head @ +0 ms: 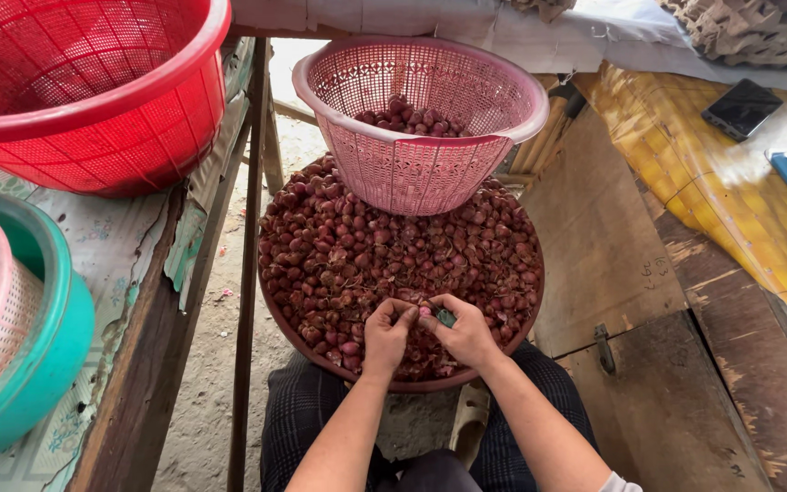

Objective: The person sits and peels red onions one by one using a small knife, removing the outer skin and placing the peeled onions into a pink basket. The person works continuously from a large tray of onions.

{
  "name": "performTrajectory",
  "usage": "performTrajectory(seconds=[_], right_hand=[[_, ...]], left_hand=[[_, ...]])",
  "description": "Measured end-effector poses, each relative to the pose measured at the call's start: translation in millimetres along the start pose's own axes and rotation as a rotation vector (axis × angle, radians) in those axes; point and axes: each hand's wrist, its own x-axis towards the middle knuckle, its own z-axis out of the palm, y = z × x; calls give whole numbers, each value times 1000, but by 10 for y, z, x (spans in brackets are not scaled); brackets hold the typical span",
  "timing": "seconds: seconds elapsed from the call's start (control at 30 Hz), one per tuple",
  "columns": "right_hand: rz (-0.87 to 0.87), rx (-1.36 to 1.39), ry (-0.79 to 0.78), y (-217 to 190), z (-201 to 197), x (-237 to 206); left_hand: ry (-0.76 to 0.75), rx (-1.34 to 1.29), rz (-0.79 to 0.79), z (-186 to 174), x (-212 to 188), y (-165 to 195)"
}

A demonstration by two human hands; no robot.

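Both hands meet over the near edge of the big round tray [277,305], which is full of small red shallots [393,251]. The left hand [386,335] is curled narrow and pinches one shallot [424,311] with the fingertips. The right hand [468,333] is closed around a small knife with a greenish handle [445,317], touching the same shallot. On the far side of the tray sits a pink basket [416,169] with peeled shallots inside. Left of the tray is a table with a red basket [93,100] and a teal basin [43,346]. Right of the tray, far away, lies a black phone [741,107].
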Motion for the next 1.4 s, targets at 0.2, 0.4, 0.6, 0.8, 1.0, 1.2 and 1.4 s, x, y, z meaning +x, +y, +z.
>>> performTrajectory(seconds=[0.2,0.4,0.6,0.8,1.0,1.2,1.4], right_hand=[[37,208,-2,-123,-80,34],[-43,83,115,-22,-78,103],[-154,-549,-6,206,250,166],[-220,-464,-12,218,280,211],[-79,82,-69,183,18,179],[-206,71,-61,175,-14,175],[32,295,39,126,35,165]], left_hand=[[-33,-100,-199,-41,30,149],[70,-561,-519,-174,-53,316],[196,-617,-418,-363,15,213],[198,-613,-381,-402,12,182],[-48,-41,-226,-191,-1,29],[-111,-64,-294,-156,2,19],[-18,-295,-423,-163,-50,84]])
